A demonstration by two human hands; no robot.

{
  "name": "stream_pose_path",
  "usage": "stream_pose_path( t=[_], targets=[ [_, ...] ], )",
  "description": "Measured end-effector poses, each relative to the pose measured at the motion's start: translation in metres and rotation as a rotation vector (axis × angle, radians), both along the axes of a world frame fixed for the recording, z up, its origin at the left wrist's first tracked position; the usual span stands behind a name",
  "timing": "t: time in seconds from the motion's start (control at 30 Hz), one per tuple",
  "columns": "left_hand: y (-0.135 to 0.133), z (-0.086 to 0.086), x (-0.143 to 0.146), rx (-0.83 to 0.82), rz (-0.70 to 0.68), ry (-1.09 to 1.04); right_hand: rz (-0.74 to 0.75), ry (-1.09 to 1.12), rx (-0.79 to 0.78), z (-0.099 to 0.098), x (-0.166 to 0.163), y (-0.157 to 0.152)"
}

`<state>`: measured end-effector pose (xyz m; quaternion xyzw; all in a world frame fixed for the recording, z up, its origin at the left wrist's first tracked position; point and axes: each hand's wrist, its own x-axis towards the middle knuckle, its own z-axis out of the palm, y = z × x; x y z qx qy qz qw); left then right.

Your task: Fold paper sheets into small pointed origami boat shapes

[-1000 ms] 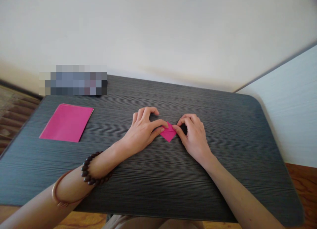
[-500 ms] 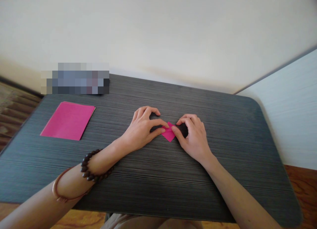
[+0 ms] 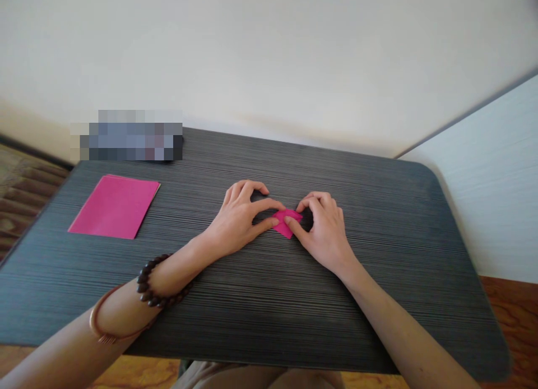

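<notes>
Your left hand [image 3: 237, 216] has the small folded paper [image 3: 285, 230] between thumb and forefinger, gripping it along its left side; the other left fingers bend loosely above the counter [image 3: 370, 181]. Your right hand [image 3: 325, 226] lays its thumb on top of the same paper, near its middle, with the forefinger curled by the far right corner; you cannot tell whether that pair pinches it. The pink piece therefore sits right between your two sets of fingers. Well to the left of your left fingers lies a stack of pink paper [image 3: 115, 207]. Behind those fingers, toward you, a beaded bracelet [image 3: 145, 288] circles your left forearm.
</notes>
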<state>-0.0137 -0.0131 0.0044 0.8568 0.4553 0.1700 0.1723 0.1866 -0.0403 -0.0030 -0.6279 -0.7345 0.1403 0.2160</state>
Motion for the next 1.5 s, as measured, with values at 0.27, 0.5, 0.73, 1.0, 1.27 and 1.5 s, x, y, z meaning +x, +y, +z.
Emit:
stream_pose_path(
  t=[0.27,0.5,0.73,1.0,1.27,1.5],
  targets=[
    [0.0007,-0.0018,-0.0021,0.055,-0.034,0.046,0.053,0.070,0.006,-0.0021,0.0068,0.0024],
    [0.0006,0.0009,-0.0023,0.078,-0.071,0.069,0.047,0.068,0.013,-0.0015,0.0065,0.0018],
    [0.0030,-0.0002,-0.0057,0.076,-0.103,0.085,0.061,0.079,0.069,0.0015,0.0017,-0.0029],
    [0.0008,-0.0001,-0.0049,0.071,-0.104,0.081,0.077,-0.014,0.042,-0.0019,0.0007,-0.0029],
    [0.0000,-0.0005,-0.0030,0.082,-0.092,0.092,0.077,-0.010,0.032,-0.0008,0.0001,-0.0026],
    [-0.0015,0.0026,-0.0033,0.067,-0.088,0.089,0.074,-0.018,0.032,0.0006,-0.0014,-0.0028]
  ],
)
